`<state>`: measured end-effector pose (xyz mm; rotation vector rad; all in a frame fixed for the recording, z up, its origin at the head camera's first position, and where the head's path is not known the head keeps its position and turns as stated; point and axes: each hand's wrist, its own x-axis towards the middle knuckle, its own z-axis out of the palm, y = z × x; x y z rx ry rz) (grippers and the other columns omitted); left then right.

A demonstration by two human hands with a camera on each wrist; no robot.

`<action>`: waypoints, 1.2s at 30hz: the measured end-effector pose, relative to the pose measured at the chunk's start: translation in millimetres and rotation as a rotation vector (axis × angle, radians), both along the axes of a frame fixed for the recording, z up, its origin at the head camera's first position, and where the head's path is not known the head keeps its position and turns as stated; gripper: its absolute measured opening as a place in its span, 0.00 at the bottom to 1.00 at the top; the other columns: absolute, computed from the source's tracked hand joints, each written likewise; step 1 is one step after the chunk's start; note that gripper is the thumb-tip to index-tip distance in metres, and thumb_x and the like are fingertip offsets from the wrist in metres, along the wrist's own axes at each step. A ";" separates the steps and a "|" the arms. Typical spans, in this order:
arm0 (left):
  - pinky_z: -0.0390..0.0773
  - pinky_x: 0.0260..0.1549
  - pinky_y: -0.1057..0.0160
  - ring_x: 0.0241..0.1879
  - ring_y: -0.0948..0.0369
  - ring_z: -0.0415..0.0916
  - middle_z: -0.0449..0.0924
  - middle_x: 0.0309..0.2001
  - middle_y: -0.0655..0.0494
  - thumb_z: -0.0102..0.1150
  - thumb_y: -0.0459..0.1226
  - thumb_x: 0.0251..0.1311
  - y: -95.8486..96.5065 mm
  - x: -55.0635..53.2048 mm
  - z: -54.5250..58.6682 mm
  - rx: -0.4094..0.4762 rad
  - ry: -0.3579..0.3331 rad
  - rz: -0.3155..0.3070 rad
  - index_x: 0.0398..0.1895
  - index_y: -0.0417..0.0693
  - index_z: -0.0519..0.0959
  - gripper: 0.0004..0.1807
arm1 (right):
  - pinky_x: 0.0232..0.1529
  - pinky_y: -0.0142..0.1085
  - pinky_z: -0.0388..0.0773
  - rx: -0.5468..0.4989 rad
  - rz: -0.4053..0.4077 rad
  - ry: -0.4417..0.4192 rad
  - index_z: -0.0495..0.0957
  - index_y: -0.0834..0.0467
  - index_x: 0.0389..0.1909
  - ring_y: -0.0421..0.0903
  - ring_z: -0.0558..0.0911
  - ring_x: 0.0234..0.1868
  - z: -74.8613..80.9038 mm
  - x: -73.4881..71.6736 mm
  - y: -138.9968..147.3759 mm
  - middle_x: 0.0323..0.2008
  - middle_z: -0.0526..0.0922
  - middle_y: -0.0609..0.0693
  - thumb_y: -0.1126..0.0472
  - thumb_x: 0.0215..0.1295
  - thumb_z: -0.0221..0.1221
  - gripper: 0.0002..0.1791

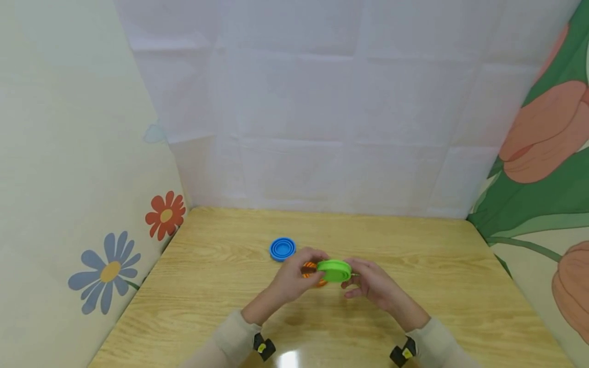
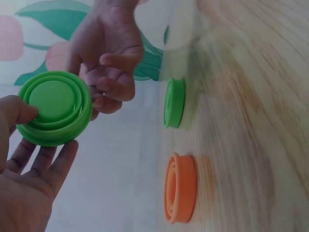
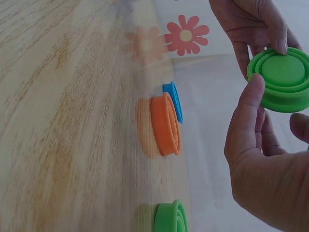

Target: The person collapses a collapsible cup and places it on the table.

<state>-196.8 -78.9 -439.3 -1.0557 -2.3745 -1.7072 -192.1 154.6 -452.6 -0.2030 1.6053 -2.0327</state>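
My left hand (image 1: 294, 276) pinches a green collapsible cup (image 1: 333, 272), folded flat, above the table. The thumb lies on the cup's round middle, with the fingers under its rim, as the left wrist view shows. My right hand (image 1: 377, 287) is at the cup's right side, fingers loosely bent. In the right wrist view one of its fingertips (image 3: 258, 82) overlaps the rim, while the thumb stands apart. Below the hands, an orange folded cup (image 2: 182, 188) stands on the table, partly hidden by my left hand in the head view. A second green folded cup (image 2: 175, 103) sits near it.
A blue folded cup (image 1: 282, 249) lies on the wooden table (image 1: 221, 276), beyond my left hand. White cloth (image 1: 322, 128) hangs along the table's back edge. Flower-patterned panels (image 1: 110, 271) flank the table left and right.
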 end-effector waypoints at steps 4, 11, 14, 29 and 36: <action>0.80 0.42 0.67 0.44 0.61 0.73 0.74 0.43 0.56 0.63 0.28 0.52 4.4 -1.2 -2.9 -0.106 0.368 0.018 0.46 0.53 0.77 0.18 | 0.37 0.40 0.82 0.000 -0.008 -0.011 0.75 0.58 0.48 0.45 0.79 0.37 -1.0 -1.7 1.4 0.42 0.77 0.51 0.46 0.68 0.50 0.21; 0.75 0.38 0.76 0.42 0.61 0.70 0.72 0.42 0.54 0.64 0.29 0.47 9.7 -2.1 -1.9 -0.295 0.886 0.038 0.41 0.53 0.80 0.17 | 0.39 0.36 0.81 -0.062 0.007 0.007 0.73 0.60 0.51 0.44 0.81 0.39 2.0 -4.3 7.7 0.43 0.78 0.51 0.52 0.71 0.47 0.18; 0.75 0.44 0.74 0.45 0.60 0.71 0.74 0.41 0.54 0.64 0.29 0.47 12.1 -3.3 -1.4 -0.362 1.033 0.034 0.39 0.54 0.82 0.16 | 0.38 0.35 0.81 -0.071 0.012 0.019 0.71 0.63 0.54 0.43 0.81 0.38 4.6 -5.1 9.9 0.43 0.79 0.51 0.54 0.71 0.47 0.19; 0.74 0.50 0.66 0.47 0.57 0.71 0.73 0.44 0.52 0.62 0.34 0.56 9.4 -16.7 -13.3 -0.509 1.229 0.003 0.42 0.57 0.81 0.11 | 0.40 0.39 0.82 0.002 -0.051 0.004 0.66 0.63 0.57 0.45 0.82 0.38 9.4 -8.8 9.6 0.45 0.78 0.53 0.59 0.68 0.51 0.20; 0.78 0.45 0.67 0.50 0.57 0.70 0.70 0.49 0.49 0.66 0.30 0.47 8.3 -22.6 -12.7 -0.486 0.986 0.121 0.49 0.53 0.76 0.23 | 0.37 0.38 0.82 0.002 -0.077 0.023 0.68 0.64 0.55 0.44 0.82 0.37 12.1 -17.2 11.9 0.42 0.79 0.51 0.60 0.69 0.50 0.17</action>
